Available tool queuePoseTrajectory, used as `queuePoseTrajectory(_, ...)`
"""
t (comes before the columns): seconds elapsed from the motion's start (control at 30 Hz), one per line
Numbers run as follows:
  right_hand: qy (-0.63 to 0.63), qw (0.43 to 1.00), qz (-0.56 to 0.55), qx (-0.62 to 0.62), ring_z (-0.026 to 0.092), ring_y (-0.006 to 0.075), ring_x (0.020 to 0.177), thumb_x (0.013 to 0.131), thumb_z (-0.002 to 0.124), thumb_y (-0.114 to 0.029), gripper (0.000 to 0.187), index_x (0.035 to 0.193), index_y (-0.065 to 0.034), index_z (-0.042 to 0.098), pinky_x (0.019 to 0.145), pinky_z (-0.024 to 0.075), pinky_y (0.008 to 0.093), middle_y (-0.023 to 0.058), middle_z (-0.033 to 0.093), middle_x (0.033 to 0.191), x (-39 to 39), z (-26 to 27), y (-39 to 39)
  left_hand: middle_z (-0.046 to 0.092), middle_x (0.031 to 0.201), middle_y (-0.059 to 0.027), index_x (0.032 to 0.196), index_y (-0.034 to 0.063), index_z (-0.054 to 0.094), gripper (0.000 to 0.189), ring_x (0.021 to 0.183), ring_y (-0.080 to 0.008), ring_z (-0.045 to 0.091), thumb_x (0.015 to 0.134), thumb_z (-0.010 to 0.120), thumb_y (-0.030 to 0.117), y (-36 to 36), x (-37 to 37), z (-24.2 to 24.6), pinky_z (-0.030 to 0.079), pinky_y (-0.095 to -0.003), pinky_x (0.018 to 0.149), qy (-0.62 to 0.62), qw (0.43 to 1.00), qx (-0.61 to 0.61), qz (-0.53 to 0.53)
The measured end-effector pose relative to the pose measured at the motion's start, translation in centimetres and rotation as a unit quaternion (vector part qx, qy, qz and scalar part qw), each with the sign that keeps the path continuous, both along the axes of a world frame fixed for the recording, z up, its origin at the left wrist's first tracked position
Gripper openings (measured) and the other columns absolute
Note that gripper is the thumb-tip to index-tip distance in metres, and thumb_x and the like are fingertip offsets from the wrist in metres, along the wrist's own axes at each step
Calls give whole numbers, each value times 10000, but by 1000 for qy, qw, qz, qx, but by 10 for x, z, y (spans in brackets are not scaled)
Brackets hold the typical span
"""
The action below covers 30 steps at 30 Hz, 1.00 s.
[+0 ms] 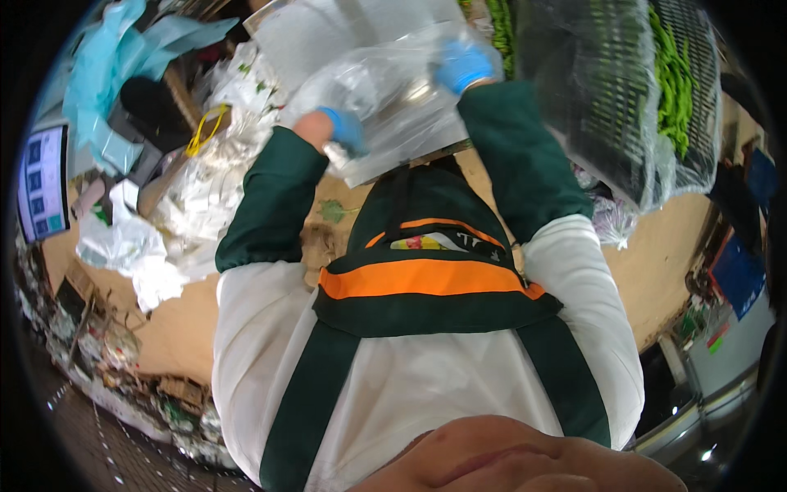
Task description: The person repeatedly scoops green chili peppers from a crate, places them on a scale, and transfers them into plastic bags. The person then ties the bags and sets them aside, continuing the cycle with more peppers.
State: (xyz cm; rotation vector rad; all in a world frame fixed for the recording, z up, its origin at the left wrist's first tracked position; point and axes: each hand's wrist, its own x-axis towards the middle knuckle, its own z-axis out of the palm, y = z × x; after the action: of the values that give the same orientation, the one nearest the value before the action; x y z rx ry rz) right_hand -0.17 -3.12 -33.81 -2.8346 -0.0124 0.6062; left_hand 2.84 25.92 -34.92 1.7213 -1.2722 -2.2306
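Observation:
Both of my hands wear blue gloves and are at a large clear plastic bag (381,86) spread over a pale, smooth surface (307,31) in front of me. At the bag's lower left corner, my left hand (335,130) has its fingers blurred against bunched film. My right hand (465,66) lies at the upper right part of the bag, blurred too; film covers part of its fingers. Whether either hand grips the film cannot be told.
At right stand black plastic crates (590,92) wrapped in clear film, with green peppers (673,92) showing. White plastic bags (203,197) are heaped at left, near a yellow tie (206,130). Farther left are light-blue plastic sheeting (98,74) and a lit screen (43,184). A leaf (333,211) lies on the floor.

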Motion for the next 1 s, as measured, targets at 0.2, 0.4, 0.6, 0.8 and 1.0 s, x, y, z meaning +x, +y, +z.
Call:
queuePoseTrajectory(0.2, 130, 973, 191, -17, 697, 369, 1026, 902, 636, -253, 302, 1121, -84, 757, 900, 547, 485, 174, 728, 1116, -68, -10, 27, 693, 1203, -127, 1240, -11, 649, 359, 1084, -258, 645, 1011, 576, 256, -19, 106, -23, 509, -370, 968, -200, 760, -203, 585)
queuePoseTrajectory(0.4, -46, 923, 124, 361, 626, 363, 1149, 959, 657, -310, 403, 1289, -78, 665, 989, 501, 440, 186, 637, 1290, -75, 203, -28, 698, 1215, -213, 1229, 29, 691, 548, 1105, -342, 650, 1012, 481, 486, -84, 99, 74, 483, -420, 1007, -348, 911, -67, 211)
queuePoseTrajectory(0.6, -310, 875, -160, 336, 636, 214, 1150, 1030, 603, -255, 372, 1323, -28, 636, 992, 488, 320, 109, 677, 1234, -83, 298, -351, 713, 1170, -145, 1289, 53, 679, 481, 1086, -213, 667, 1027, 548, 434, -255, 84, 292, 488, -343, 1003, -24, 799, -254, 544)
queuePoseTrajectory(0.8, -68, 970, -230, -30, 578, 420, 1273, 914, 459, -785, 957, 1445, 8, 536, 1092, 437, 473, 276, 562, 1425, -75, 167, -587, 404, 1576, -223, 1533, 37, 426, 781, 1431, -361, 411, 958, 638, 521, -497, 46, 239, 382, -473, 1138, -73, 685, -227, 689)
queuePoseTrajectory(1.0, 132, 971, -171, 105, 447, 462, 1403, 766, 477, -936, 1280, 1512, 99, 379, 1177, 371, 483, 338, 421, 1520, -37, 178, -546, 327, 1621, -243, 1579, 23, 337, 915, 1482, -411, 331, 923, 652, 578, -540, 45, 168, 343, -521, 1165, -147, 686, -41, 712)
